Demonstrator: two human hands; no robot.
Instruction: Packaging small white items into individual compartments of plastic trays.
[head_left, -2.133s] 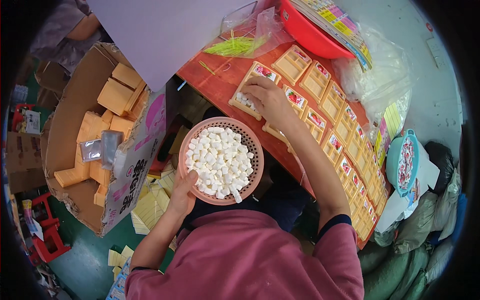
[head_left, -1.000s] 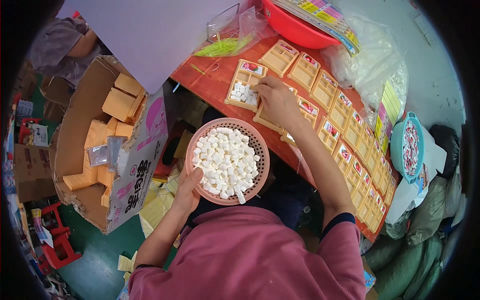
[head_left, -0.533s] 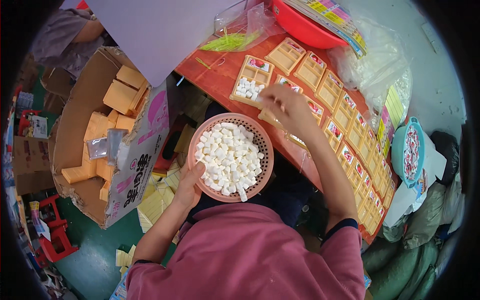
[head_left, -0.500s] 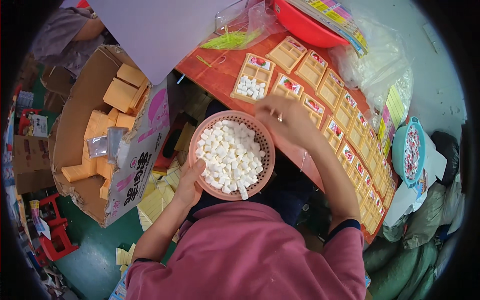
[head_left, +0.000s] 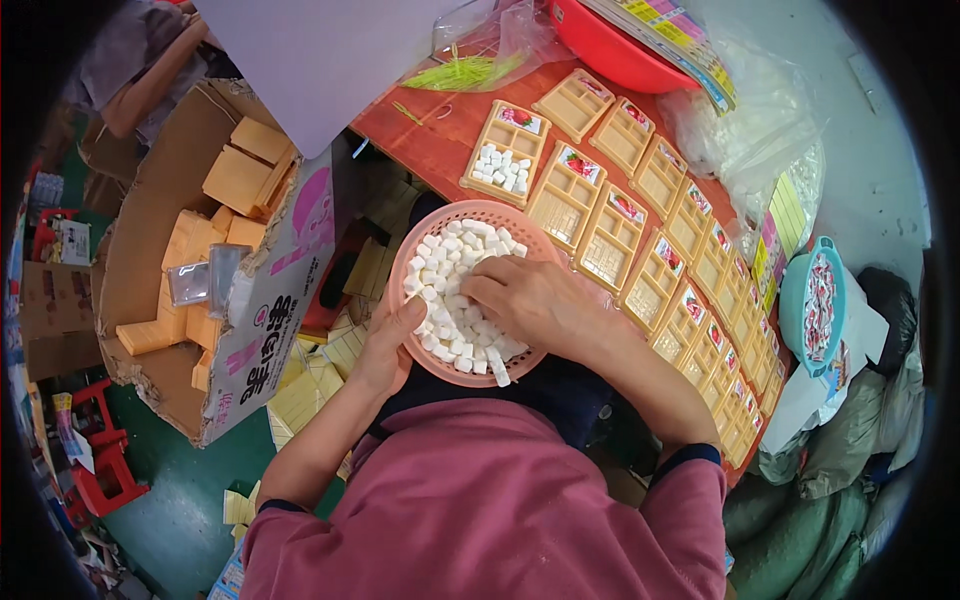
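A round pink plastic basket (head_left: 398,262) with a perforated rim is full of small white marshmallow-like pieces (head_left: 445,300). My left hand (head_left: 385,345) grips its left lower side, thumb over the rim. Inside, my right hand (head_left: 522,300) reaches among the pieces with curled fingers; the fingertips are partly buried. Just beyond the basket, on the red table (head_left: 410,150), lies a tan compartment tray (head_left: 502,152) whose larger section holds a pile of the same pieces. Beside it, several similar trays (head_left: 567,195) with strawberry-picture labels stand in rows without white pieces.
At left is a torn cardboard box (head_left: 140,250) with orange plastic parts. A red basin (head_left: 620,45) with printed sheets sits at the table's far end, near green ties (head_left: 462,73). A teal basket (head_left: 812,320) of small wrapped packets stands at right. A co-worker's arm (head_left: 155,80) shows upper left.
My right hand has moved from beside the filled tray down and left into the basket's white pieces, uncovering trays behind it. My left hand still holds the basket.
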